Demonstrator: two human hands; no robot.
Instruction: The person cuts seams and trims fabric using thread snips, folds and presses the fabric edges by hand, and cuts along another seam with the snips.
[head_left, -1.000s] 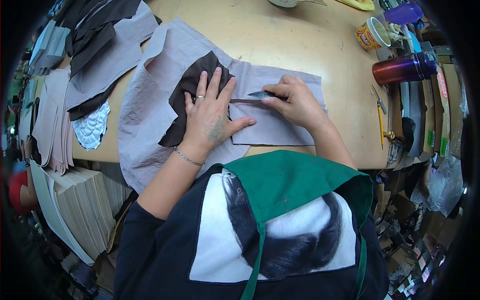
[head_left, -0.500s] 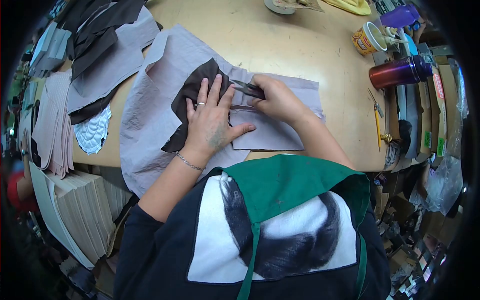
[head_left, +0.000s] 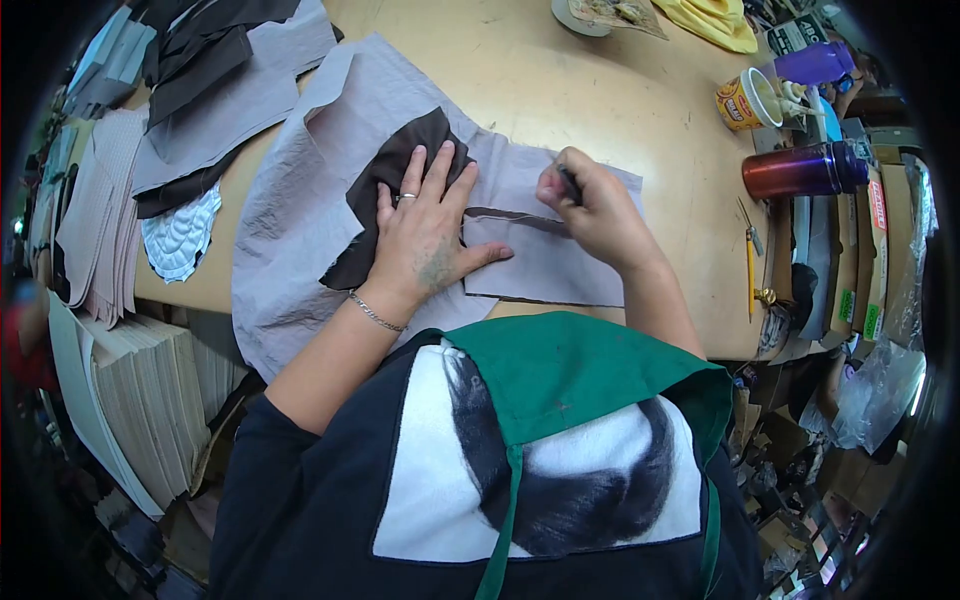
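My left hand (head_left: 422, 215) lies flat with fingers spread. It presses on a dark brown fabric piece (head_left: 372, 225) on top of the light grey-mauve fabric (head_left: 290, 240). My right hand (head_left: 598, 208) is closed around small scissors (head_left: 569, 184); only a dark part shows above the fist, and the blades are hidden. This fist is over the right part of the light fabric, apart from my left hand. Between the hands, a dark slit with a frayed edge (head_left: 510, 214) crosses the light fabric.
Stacked dark and light cut pieces (head_left: 215, 110) lie at the left, near a white quilted piece (head_left: 182, 235). At the right are a metallic bottle (head_left: 795, 170), a yellow cup (head_left: 740, 102) and a yellow pencil (head_left: 750, 275). A thick stack of sheets (head_left: 150, 400) stands below the table's left edge.
My right hand has moved right, away from my left hand and the brown fabric, and has turned so the scissor blades no longer show. My left hand stays on the fabric.
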